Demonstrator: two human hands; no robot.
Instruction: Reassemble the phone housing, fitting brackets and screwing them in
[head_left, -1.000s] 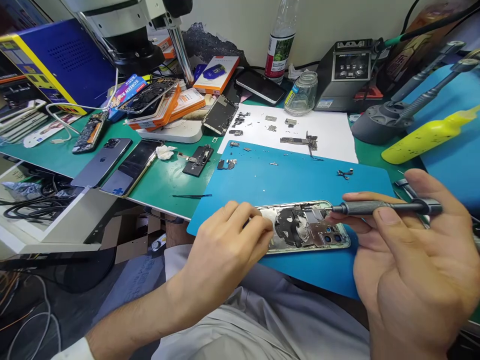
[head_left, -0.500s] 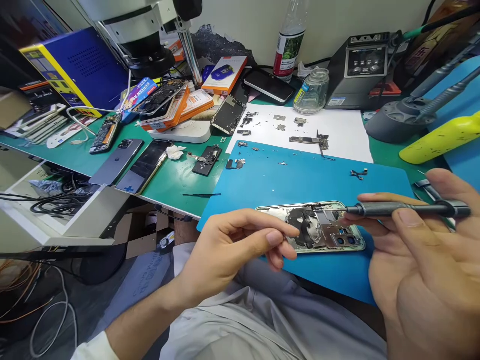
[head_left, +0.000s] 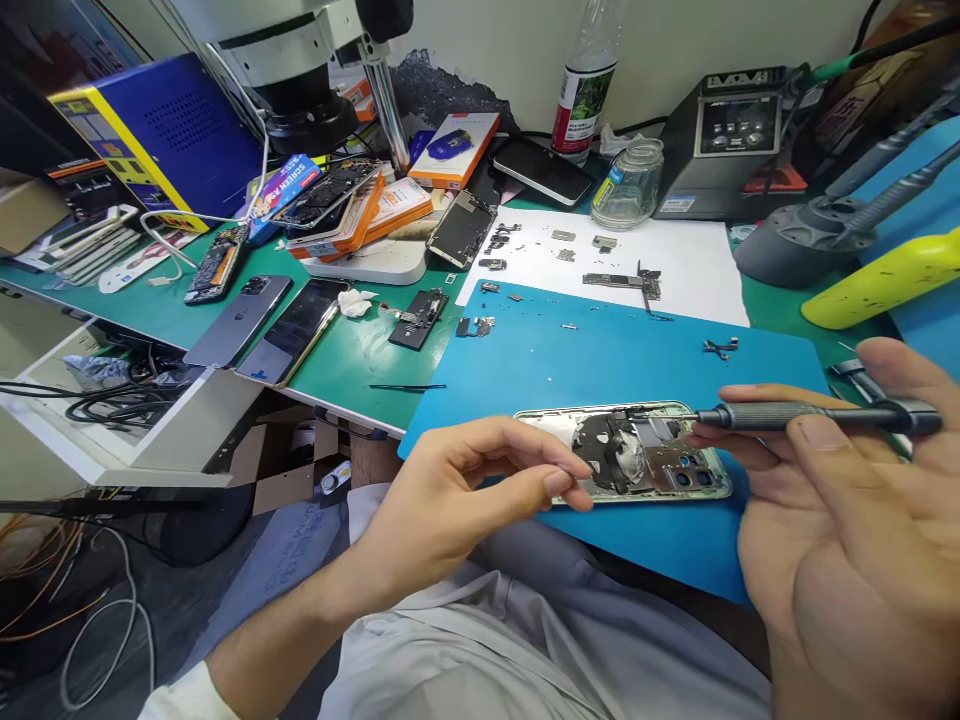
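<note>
My right hand (head_left: 847,500) is wrapped round a dark grey precision screwdriver (head_left: 772,416), held nearly level with its tip towards the left. That tip is over the right part of an opened phone housing (head_left: 675,460), which has a silvery inner plate, camera holes and a black coil piece; whether it touches is unclear. My left hand (head_left: 487,475) is above the left end of the housing, thumb and index fingertips pinched together. Anything between those fingertips is too small to make out. The housing lies on a blue mat (head_left: 517,370).
Small phone parts and a logic board (head_left: 622,285) lie on white paper (head_left: 697,260) behind the mat. Tweezers (head_left: 407,387), a phone battery (head_left: 418,318) and phones (head_left: 292,330) are to the left. A glass jar (head_left: 628,185) and soldering station (head_left: 716,150) stand behind.
My left thumb and index finger have drawn closer together at their tips. The right hand keeps its hold on the screwdriver. The view has shifted slightly.
</note>
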